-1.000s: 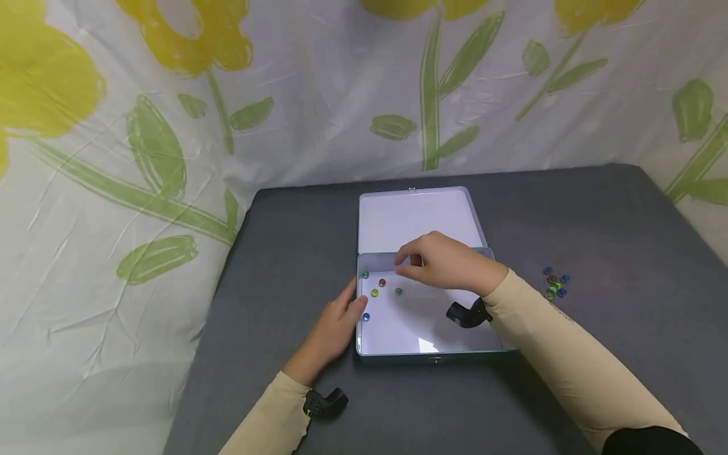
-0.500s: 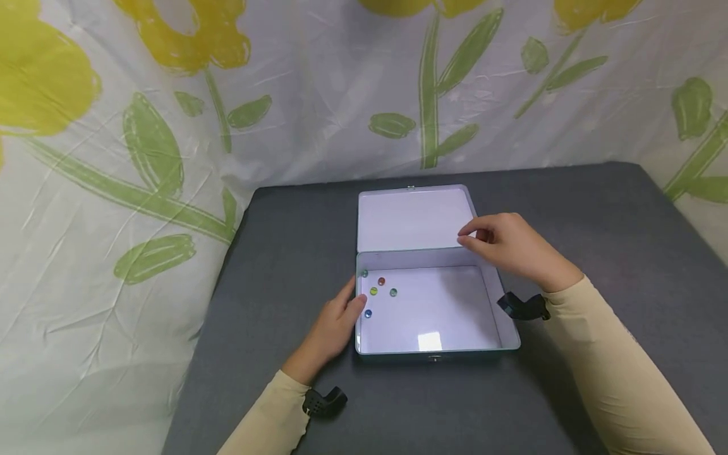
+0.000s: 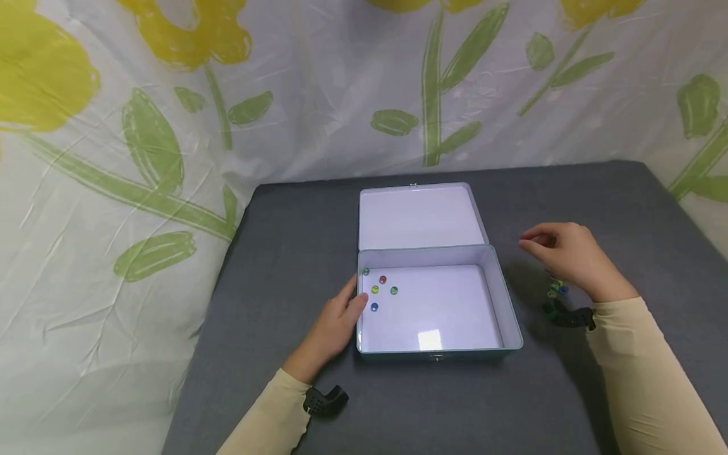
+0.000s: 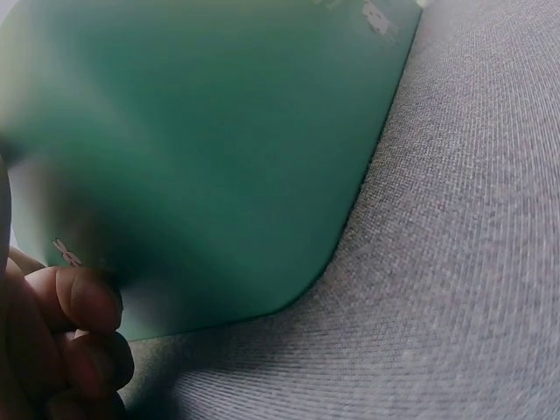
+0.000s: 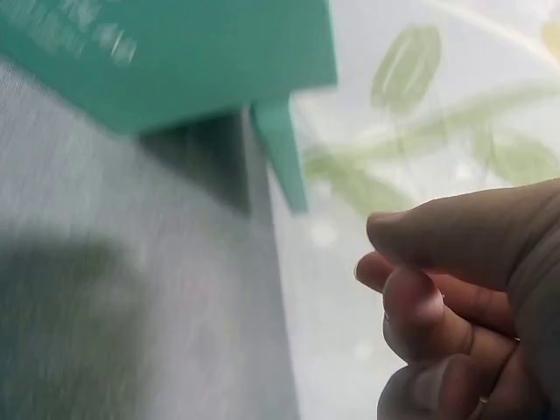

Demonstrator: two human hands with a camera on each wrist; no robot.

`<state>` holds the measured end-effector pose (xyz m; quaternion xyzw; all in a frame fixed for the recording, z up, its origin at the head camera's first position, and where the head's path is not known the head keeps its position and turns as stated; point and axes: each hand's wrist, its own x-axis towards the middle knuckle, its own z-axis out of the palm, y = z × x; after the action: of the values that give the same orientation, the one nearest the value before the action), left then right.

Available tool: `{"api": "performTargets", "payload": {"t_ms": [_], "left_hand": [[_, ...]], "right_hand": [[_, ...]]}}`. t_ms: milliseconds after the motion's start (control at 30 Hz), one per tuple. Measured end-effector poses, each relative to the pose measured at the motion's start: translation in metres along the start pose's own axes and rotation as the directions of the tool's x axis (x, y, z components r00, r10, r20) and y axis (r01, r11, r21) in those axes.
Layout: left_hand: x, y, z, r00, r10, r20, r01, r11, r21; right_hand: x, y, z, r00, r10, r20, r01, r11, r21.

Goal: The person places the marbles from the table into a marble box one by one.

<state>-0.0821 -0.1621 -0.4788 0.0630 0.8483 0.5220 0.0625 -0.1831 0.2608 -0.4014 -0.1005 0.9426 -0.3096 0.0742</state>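
Observation:
A green tin box (image 3: 440, 356) with a white inside lies on the table, its hinged lid (image 3: 421, 218) folded back. My left hand (image 3: 332, 322) holds its left wall, thumb over the rim. In the left wrist view its curled fingers (image 4: 87, 302) lie against the green outside. Several glass marbles, such as a red marble (image 3: 383, 279) and a blue marble (image 3: 374, 307), sit at the left of the box floor. Off the box's right side, my right hand (image 3: 577, 259) hovers above more marbles (image 3: 554, 292), partly hiding them. Its fingers are bent loosely, with nothing seen between them.
A dark grey cloth covers the table (image 3: 284, 253). Behind it hangs a white curtain (image 3: 324, 114) with yellow flowers and green leaves. The box's small front clasp (image 3: 435, 357) faces me.
My right hand has moved right, from over the box to above the loose marbles outside. The blue marble in the box has rolled slightly right. My left hand stays on the box.

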Motion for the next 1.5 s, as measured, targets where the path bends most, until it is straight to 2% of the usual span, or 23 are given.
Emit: {"api": "performTargets", "payload": {"t_ms": [367, 633, 767, 933, 1167, 1333, 1500], "left_hand": [[0.0, 0.001, 0.0, 1.0, -0.01, 0.013, 0.01, 1.0, 0.001], [-0.001, 0.001, 0.001, 1.0, -0.011, 0.007, 0.011, 1.0, 0.006], [0.0, 0.0, 0.001, 1.0, -0.01, 0.001, 0.01, 1.0, 0.01], [0.0, -0.001, 0.001, 1.0, -0.014, -0.001, 0.014, 1.0, 0.016], [-0.001, 0.0, 0.001, 1.0, -0.017, 0.001, 0.017, 1.0, 0.019], [-0.001, -0.001, 0.002, 1.0, -0.013, 0.007, 0.013, 1.0, 0.013], [-0.001, 0.0, 0.002, 1.0, -0.011, 0.006, 0.011, 1.0, 0.009]], "right_hand": [[-0.009, 0.04, -0.006, 0.997, 0.079, 0.004, -0.078, 0.994, -0.08], [-0.01, 0.058, -0.001, 0.989, 0.129, 0.065, -0.119, 0.983, -0.139], [-0.008, 0.063, 0.003, 0.988, 0.141, 0.07, -0.129, 0.98, -0.152], [-0.008, 0.062, 0.005, 0.988, 0.14, 0.057, -0.129, 0.978, -0.162], [-0.004, 0.048, 0.006, 0.995, 0.097, 0.006, -0.095, 0.985, -0.145], [0.0, 0.035, 0.006, 0.998, 0.064, 0.004, -0.063, 0.989, -0.132], [0.002, 0.022, 0.005, 0.999, 0.042, 0.035, -0.038, 0.994, -0.1]]}}
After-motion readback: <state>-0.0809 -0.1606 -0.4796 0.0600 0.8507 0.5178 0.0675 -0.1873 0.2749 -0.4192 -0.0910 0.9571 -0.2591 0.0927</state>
